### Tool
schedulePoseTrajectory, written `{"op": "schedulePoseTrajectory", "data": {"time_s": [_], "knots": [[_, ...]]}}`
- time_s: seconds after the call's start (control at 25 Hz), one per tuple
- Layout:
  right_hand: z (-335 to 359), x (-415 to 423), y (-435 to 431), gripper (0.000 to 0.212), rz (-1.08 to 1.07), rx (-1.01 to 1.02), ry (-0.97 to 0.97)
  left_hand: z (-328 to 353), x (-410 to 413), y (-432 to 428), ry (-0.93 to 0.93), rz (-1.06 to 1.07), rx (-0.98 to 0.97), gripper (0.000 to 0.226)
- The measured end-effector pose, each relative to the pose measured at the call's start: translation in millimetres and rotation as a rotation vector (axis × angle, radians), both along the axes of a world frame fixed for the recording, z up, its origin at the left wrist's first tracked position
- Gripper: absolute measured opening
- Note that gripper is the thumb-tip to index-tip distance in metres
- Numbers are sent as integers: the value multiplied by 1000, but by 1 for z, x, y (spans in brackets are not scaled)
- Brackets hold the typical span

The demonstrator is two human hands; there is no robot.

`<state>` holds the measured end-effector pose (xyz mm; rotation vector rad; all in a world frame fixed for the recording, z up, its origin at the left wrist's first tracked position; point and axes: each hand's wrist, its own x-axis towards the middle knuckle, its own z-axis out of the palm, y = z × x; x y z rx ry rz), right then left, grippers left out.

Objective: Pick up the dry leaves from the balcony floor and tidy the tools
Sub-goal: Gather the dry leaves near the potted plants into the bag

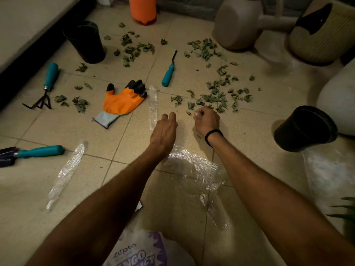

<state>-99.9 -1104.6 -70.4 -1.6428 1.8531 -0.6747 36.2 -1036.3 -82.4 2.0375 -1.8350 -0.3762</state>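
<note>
A person is working over the balcony floor [249,175], where the job looks barely begun. Dry leaves [215,97] are lying scattered across the middle and toward the far edge, thickest just beyond the right hand [207,120]. That hand is curling its fingers at the patch's near fringe, and whether any leaf is inside is impossible to tell. The left hand [164,129] is hovering alongside, fingers relaxed, holding nothing. The tools are lying loose: a hand rake [46,87] and a trowel [32,153] by the left edge, and a weeder [169,71] mid-floor near an orange glove [121,101]. One black pot [86,43] is standing far left and a second pot [305,129] is tipping at the right edge, both interiors too dark to read. A printed bag [138,252] is waiting at the near edge, its contents hidden.
</note>
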Motion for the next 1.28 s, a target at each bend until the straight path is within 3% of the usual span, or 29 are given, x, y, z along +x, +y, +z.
{"op": "schedulePoseTrajectory", "data": {"time_s": [0.12,0.24,0.32,0.36,0.48,0.56,0.64,0.72,0.84,1.04,1.2,1.28], "knots": [[-1,13,-1,18,155,-54,90,10,7,-15,171,138,103,20],[-7,19,2,17,295,-81,249,19,29,-32,712,315,155,14],[-6,16,0,15,227,-40,192,27,40,-34,1042,418,139,8],[-4,12,-1,15,143,30,45,29,45,-34,1092,457,131,13],[8,-7,-5,22,-109,302,-559,28,53,-33,923,413,101,35],[17,-22,-4,15,-191,377,-720,30,48,-26,657,247,112,41],[21,-35,-1,12,-157,356,-660,28,40,-20,439,114,169,33],[17,-45,5,11,3,258,-398,24,34,-17,321,36,255,29],[11,-49,24,17,285,191,-103,24,33,-13,201,-37,278,42],[-1,-46,36,16,383,56,21,23,44,-3,184,-137,228,47],[-9,-33,41,2,316,-35,57,15,40,-1,188,-100,112,26],[-10,-24,43,8,290,-61,123,11,34,-3,166,-73,74,16]]}}
